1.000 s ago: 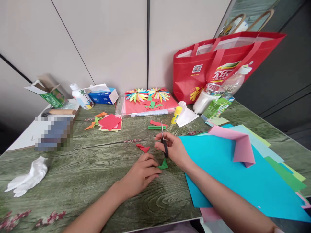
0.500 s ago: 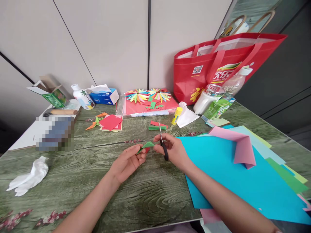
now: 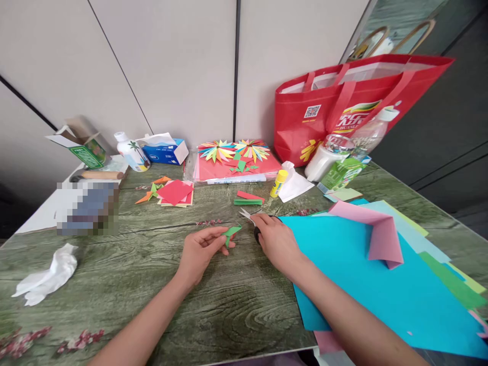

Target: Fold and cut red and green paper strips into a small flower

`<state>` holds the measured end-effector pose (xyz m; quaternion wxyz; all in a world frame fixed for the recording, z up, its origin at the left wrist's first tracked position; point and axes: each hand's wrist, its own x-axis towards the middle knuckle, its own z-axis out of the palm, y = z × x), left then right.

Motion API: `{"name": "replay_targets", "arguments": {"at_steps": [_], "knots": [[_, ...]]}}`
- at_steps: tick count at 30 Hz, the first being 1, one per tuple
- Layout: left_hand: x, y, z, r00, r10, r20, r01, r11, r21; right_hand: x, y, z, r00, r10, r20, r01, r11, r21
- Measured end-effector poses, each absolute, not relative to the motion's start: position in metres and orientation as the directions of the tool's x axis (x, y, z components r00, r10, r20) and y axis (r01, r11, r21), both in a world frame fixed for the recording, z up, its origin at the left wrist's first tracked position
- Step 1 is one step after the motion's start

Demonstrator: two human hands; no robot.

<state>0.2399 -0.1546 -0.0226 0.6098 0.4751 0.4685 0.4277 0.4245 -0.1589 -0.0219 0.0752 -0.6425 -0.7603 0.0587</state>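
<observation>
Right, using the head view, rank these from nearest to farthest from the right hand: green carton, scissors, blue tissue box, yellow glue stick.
1. Scissors: at the right hand, partly covered by it.
2. Yellow glue stick: just beyond the hand.
3. Blue tissue box: back of the table, to the left.
4. Green carton: farther left still.

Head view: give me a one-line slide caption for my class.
Left fingers pinch folded green paper; right fingers are on black-handled scissors.

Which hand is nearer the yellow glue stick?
Right. The right hand, at the scissors, is on the near side of the glue stick; the left hand, holding green paper, is farther off, toward the left.
</observation>
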Motion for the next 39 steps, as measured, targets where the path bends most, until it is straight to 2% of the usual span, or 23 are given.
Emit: {"name": "replay_targets", "arguments": {"at_steps": [3,6,11,17,20,22,23,25,27,29,31,35,37,39], "knots": [[0.241,-0.155,-0.021,0.163,0.966,-0.201,-0.088,0.217,0.972,0.422,-0.160,-0.021,-0.179,0.984,-0.001,0.983,0.179,-0.043],[0.241,-0.154,-0.021,0.160,0.963,-0.215,-0.130,0.237,0.963,0.422,-0.160,-0.019,-0.162,0.987,-0.014,0.986,0.162,0.028],[0.240,-0.152,-0.026,0.157,0.967,-0.201,-0.121,0.221,0.968,0.425,-0.156,-0.017,-0.095,0.995,-0.014,0.994,0.096,0.051],[0.236,-0.147,-0.031,-0.081,0.990,-0.116,-0.100,0.108,0.989,0.430,-0.156,-0.015,-0.128,0.991,-0.044,0.988,0.131,0.076],[0.235,-0.145,-0.031,-0.081,0.991,-0.104,-0.089,0.097,0.991,0.431,-0.157,-0.013,-0.147,0.989,-0.027,0.987,0.148,0.055],[0.236,-0.146,-0.030,-0.024,0.994,-0.103,-0.055,0.101,0.993,0.430,-0.157,-0.014,-0.139,0.990,0.038,0.990,0.140,-0.024],[0.237,-0.147,-0.029,0.006,0.994,-0.106,-0.036,0.106,0.994,0.430,-0.157,-0.014,-0.130,0.988,0.087,0.985,0.138,-0.103],[0.240,-0.150,-0.027,0.060,0.991,-0.116,-0.005,0.117,0.993,0.428,-0.158,-0.017,-0.140,0.976,0.168,0.918,0.191,-0.347],[0.242,-0.153,-0.026,0.102,0.987,-0.128,0.010,0.127,0.992,0.424,-0.159,-0.020,-0.207,0.960,0.189,0.735,0.280,-0.617],[0.244,-0.156,-0.025,0.132,0.983,-0.131,0.010,0.131,0.991,0.420,-0.160,-0.023,-0.293,0.943,0.159,0.536,0.300,-0.789],[0.244,-0.157,-0.026,0.162,0.980,-0.119,0.006,0.119,0.993,0.416,-0.160,-0.025,-0.338,0.933,0.123,0.460,0.278,-0.843],[0.239,-0.155,-0.031,0.184,0.982,-0.033,0.106,0.013,0.994,0.415,-0.157,-0.026,-0.310,0.943,0.121,0.514,0.273,-0.813],[0.235,-0.152,-0.034,0.134,0.984,0.118,0.263,-0.150,0.953,0.417,-0.155,-0.027,-0.244,0.962,0.125,0.497,0.235,-0.835],[0.230,-0.148,-0.039,0.134,0.927,0.350,0.454,-0.371,0.810,0.419,-0.152,-0.030,-0.164,0.981,0.106,0.438,0.169,-0.883]]}}
